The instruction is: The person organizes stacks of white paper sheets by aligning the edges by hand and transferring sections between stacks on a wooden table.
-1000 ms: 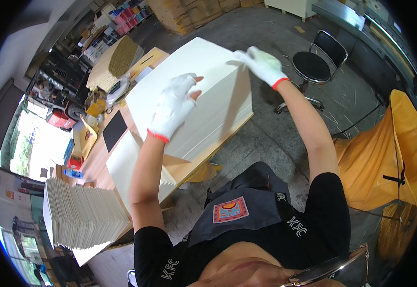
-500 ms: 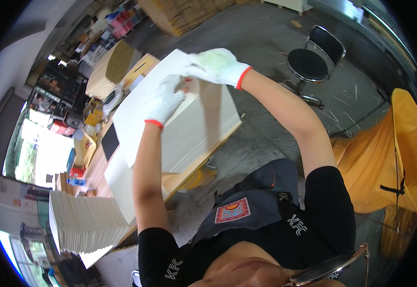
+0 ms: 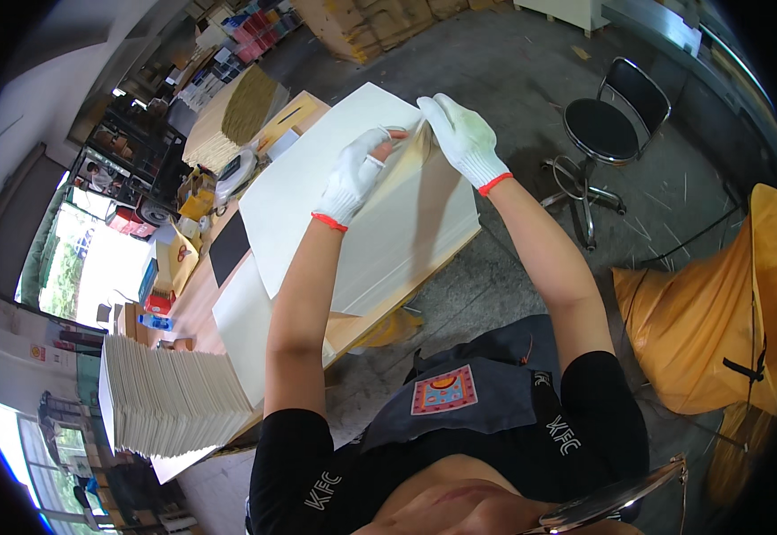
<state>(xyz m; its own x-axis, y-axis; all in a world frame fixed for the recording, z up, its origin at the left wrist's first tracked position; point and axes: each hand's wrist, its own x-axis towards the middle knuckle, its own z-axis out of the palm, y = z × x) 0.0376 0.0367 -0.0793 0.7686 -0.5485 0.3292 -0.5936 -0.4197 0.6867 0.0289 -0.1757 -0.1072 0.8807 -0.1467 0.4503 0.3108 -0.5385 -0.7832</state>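
Note:
A tall stack of large white sheets (image 3: 324, 205) fills the far half of the table. Over its top lies my left hand (image 3: 353, 178) in a white knit glove with a red cuff. Bare thumb and index fingertips show, curved and slightly apart near the stack's right-hand edge. My right hand (image 3: 467, 143), gloved the same way, reaches that edge from the right with its fingers stretched out against it; its thumb is hidden. Between the hands the sheet edges (image 3: 417, 153) look bent and yellowish in shadow. I cannot make out whether a sheet is pinched there.
A fanned stack of thick white sheets (image 3: 174, 397) stands at the table's near left. A black square sheet (image 3: 229, 248), a blue bottle (image 3: 155, 322) and a yellow tray with scissors (image 3: 181, 259) lie nearby. Right are a black stool (image 3: 600, 130) and an orange sack (image 3: 700, 334).
My right hand has moved right, apart from my left, to the stack's edge. My left hand has shifted slightly right. The whole view has shifted a little as well.

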